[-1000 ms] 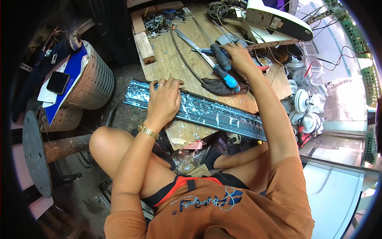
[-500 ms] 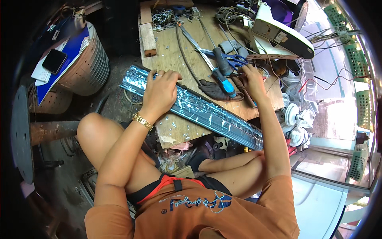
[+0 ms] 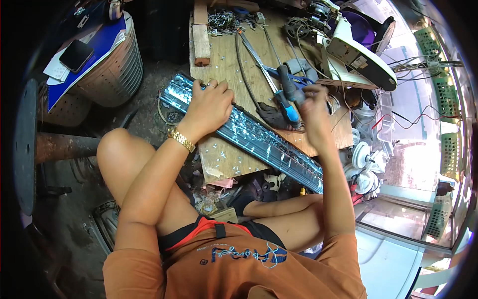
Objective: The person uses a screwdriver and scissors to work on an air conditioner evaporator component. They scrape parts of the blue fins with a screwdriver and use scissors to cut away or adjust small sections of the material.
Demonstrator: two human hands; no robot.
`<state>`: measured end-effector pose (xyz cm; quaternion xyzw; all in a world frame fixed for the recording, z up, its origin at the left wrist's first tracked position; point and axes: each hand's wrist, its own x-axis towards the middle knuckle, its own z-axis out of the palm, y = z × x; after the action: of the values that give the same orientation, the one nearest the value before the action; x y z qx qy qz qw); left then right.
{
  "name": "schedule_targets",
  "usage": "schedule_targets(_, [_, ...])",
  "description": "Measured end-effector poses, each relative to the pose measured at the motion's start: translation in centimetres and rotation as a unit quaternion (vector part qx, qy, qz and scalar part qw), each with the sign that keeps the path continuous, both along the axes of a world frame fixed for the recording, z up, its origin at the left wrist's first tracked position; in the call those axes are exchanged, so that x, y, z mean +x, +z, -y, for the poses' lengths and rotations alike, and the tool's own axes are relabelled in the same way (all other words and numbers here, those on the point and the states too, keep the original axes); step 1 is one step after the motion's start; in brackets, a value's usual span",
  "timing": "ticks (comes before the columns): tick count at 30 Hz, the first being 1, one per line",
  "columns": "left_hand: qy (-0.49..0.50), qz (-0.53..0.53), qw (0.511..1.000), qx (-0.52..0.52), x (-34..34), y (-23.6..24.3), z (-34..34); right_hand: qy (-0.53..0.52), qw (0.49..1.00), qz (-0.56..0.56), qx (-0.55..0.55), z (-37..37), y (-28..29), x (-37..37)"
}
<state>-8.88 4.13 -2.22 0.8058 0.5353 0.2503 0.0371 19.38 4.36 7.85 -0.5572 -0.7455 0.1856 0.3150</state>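
Observation:
A long, dark, grooved panel lies slantwise from the wooden board toward my right knee. Its shiny surface is covered with blue-white flecks and chips. My left hand is closed over its upper part, fingers curled round the far edge. My right hand is above the board's right side, beside a grey-handled tool and a blue-and-black handle. Motion blurs its fingers, so whether they hold anything does not show. A dark cloth or glove lies between the panel and the tools.
The wooden board bears a pile of small metal pieces, a wood block and a hacksaw-like frame. A white machine with loose wires stands at the far right. A phone rests on a perforated drum at left.
The view has shifted a little, moving the board rightward in it. My right hand has lifted away from the tools and blurred; my left hand still grips the panel.

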Motion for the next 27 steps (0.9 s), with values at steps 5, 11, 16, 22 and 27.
schedule_targets(5, [-0.020, 0.003, 1.000, 0.007, -0.1, -0.1, -0.8, 0.166, 0.960, 0.204, -0.094, 3.3, -1.0, -4.9])
schedule_targets(11, [-0.016, 0.008, 1.000, 0.008, -0.4, -0.2, -0.6, 0.137, 0.922, 0.358, -0.056, 3.0, -3.0, -6.7])
schedule_targets(16, [-0.015, 0.013, 1.000, 0.000, -0.4, -0.1, -0.7, 0.159, 0.907, 0.388, -0.028, 3.4, -3.5, -8.1])
schedule_targets(22, [-0.012, 0.018, 1.000, -0.002, -0.7, -0.2, -0.8, 0.154, 0.905, 0.394, -0.044, 4.0, -4.0, -7.6])
schedule_targets(27, [-0.015, 0.027, 0.999, -0.012, -0.7, -0.1, -0.8, 0.163, 0.901, 0.395, -0.075, 4.1, -3.6, -6.5])
